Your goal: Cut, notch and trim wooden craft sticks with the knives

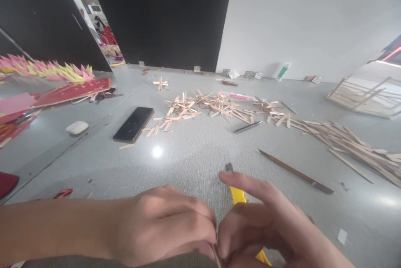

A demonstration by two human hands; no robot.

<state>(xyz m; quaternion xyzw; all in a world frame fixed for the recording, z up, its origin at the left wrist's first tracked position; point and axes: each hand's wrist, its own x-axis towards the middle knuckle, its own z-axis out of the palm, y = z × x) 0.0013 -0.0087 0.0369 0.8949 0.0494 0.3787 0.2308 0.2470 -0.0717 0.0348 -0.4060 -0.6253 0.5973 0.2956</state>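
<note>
My left hand is closed at the bottom centre, its fingertips pinching a thin wooden strip. Meeting it from the right, my right hand pinches the same strip with thumb and fingers, while one finger stretches out to the left. Most of the strip is hidden by the fingers and the lower frame edge. Beneath my right hand lies a yellow utility knife, partly covered. A long pointed tool with a wooden handle rests to the right, and a dark pen lies farther back.
Short wooden pieces are heaped across the table. Long strips lie at right, near a wooden frame model. A phone and white earbud case are at left, beside a red board.
</note>
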